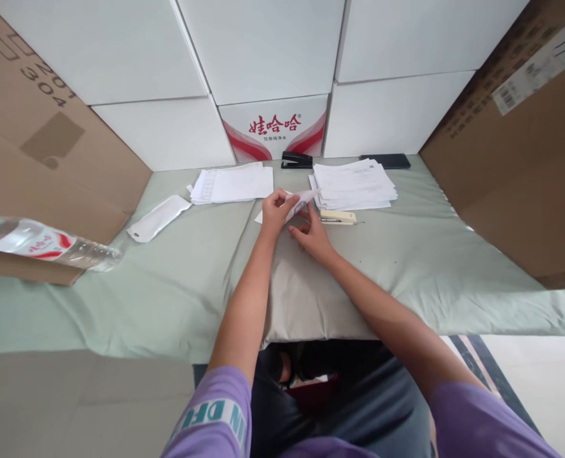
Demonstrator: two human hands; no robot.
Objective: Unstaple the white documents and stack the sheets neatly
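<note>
Printed sheet (303,202) pinched in left hand (275,215) above green cloth (177,280); right hand (315,238) at its lower edge, grip unclear. From sheet: 娃哈哈 carton (275,141), 11 o'clock; 娃哈哈 water bottle (48,244), 9; brown carton (58,175) marked "304", 10.

green-draped table (120,305) | white boxes (263,44) behind | pale floor (48,394), apparently tiled

On my head feed I see the left hand (275,213) pinching a curled paper (299,203), the right hand (314,236) close beside it, and a cream stapler (340,217) near a paper stack (354,184).
</note>
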